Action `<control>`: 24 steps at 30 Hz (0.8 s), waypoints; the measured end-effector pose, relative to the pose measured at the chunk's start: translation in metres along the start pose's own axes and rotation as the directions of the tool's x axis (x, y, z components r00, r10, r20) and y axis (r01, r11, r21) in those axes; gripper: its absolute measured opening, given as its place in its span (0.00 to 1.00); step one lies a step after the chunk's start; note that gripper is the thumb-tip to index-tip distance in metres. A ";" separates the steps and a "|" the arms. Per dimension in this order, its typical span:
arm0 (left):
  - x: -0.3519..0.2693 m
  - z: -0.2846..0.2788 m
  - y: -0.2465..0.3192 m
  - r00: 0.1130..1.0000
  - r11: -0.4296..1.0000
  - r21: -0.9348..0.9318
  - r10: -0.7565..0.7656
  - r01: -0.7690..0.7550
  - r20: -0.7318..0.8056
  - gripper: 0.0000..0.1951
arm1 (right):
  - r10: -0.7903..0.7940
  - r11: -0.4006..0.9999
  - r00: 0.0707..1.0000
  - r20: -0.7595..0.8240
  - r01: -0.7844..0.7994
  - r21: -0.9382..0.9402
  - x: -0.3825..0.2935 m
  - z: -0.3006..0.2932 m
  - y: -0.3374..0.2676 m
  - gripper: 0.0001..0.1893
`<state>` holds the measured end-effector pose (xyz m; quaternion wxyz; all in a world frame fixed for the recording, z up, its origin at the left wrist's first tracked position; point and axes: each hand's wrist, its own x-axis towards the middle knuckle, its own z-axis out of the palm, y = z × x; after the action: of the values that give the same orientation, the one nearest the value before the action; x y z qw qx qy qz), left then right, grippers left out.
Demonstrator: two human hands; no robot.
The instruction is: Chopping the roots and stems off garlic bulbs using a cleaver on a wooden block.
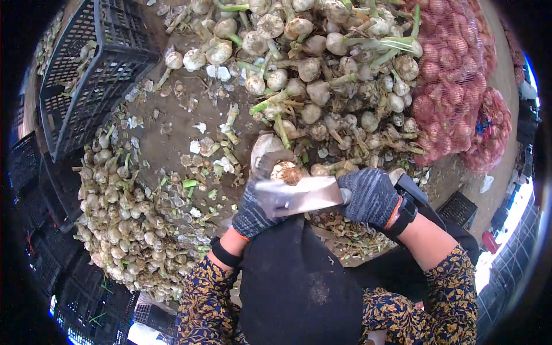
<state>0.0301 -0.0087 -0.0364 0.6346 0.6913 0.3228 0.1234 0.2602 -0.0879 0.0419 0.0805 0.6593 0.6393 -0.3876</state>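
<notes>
My left hand (260, 202), in a grey knit glove, is closed around a garlic bulb (288, 172) whose brown root side faces up. A wide metal blade (317, 194), blurred, lies across the near side of that bulb. Its handle is in my right hand (371, 196), gloved the same way, and the fist hides most of it. Just beyond both hands rises a heap of garlic bulbs with stalks (319, 92). The fingers of my left hand are partly blurred.
Trimmed garlic bulbs (125, 224) are piled at the left. A black plastic crate (101, 82) stands at the upper left. Full red mesh sacks (448, 86) are at the right. Cut stalks and peel litter the brown ground (164, 116). A dark cloth (297, 280) covers my lap.
</notes>
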 end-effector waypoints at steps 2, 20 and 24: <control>0.016 -0.005 0.045 0.992 0.997 -0.038 -0.068 0.064 -0.102 0.33 | 0.124 0.971 0.987 0.098 -0.101 -0.217 -0.006 0.008 0.028 0.08; 0.036 0.000 0.065 0.876 0.715 -0.689 -0.399 0.114 -0.269 0.14 | -0.425 0.688 0.890 -0.168 0.438 0.579 -0.025 0.046 -0.025 0.15; 0.015 -0.004 0.036 0.957 0.805 -0.569 -0.273 0.171 -0.099 0.19 | -0.347 0.872 0.926 -0.147 0.376 0.313 0.001 0.048 -0.034 0.13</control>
<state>0.0497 0.0039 -0.0053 0.7866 0.4212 0.4064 0.1967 0.2100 -0.1098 0.0214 -0.1344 0.5482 0.6786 -0.4699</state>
